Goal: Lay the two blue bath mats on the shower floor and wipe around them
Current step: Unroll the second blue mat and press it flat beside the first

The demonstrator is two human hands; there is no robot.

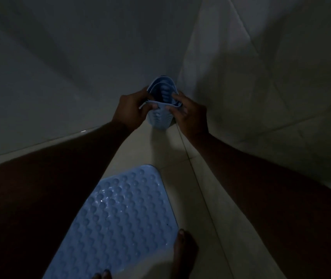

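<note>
In a dim shower corner, left hand [133,109] and right hand [188,112] pinch a rolled blue rubber bath mat [161,103], likely unrolling it next beside the flat blue bubbled mat [118,214] on the tiled floor [184,158].

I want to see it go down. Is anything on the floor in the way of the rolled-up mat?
Nothing visible. The left hand and right hand hold the rolled blue mat; floor tiles below it look bare. The flat blue mat and a foot lie nearer.
</note>
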